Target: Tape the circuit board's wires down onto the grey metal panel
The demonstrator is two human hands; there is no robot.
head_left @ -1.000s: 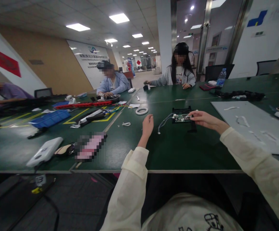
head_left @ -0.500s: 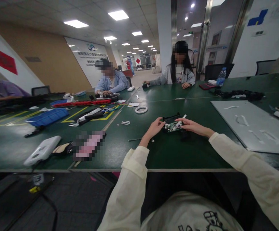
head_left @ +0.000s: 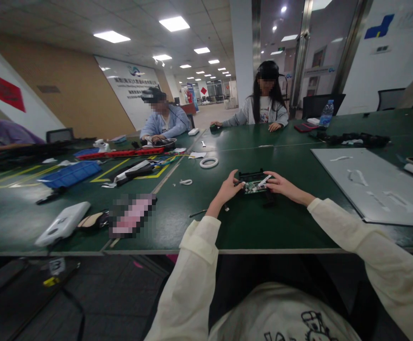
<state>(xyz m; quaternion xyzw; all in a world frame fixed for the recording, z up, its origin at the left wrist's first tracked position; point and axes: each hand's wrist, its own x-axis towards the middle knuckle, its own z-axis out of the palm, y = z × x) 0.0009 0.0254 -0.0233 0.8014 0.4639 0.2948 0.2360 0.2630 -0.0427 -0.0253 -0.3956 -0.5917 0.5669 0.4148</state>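
Note:
A small black tray with a green circuit board (head_left: 254,182) sits on the green table (head_left: 263,227) in front of me. My left hand (head_left: 229,186) pinches its left edge, fingers curled. My right hand (head_left: 280,183) rests against the right side, fingers closed on the board near a white connector. A thin dark tool (head_left: 197,213) lies on the table just left of my left wrist.
A white tape roll (head_left: 208,162) lies beyond the board. A grey sheet (head_left: 366,182) with white strips is at the right. A white device (head_left: 63,223), a blue tray (head_left: 71,173) and cables lie at the left. Other people sit at the far side.
My left hand moved right from free air onto the board's left edge. The board and my right hand came closer to me and leftward. The white wire that lay left of the board is gone from view.

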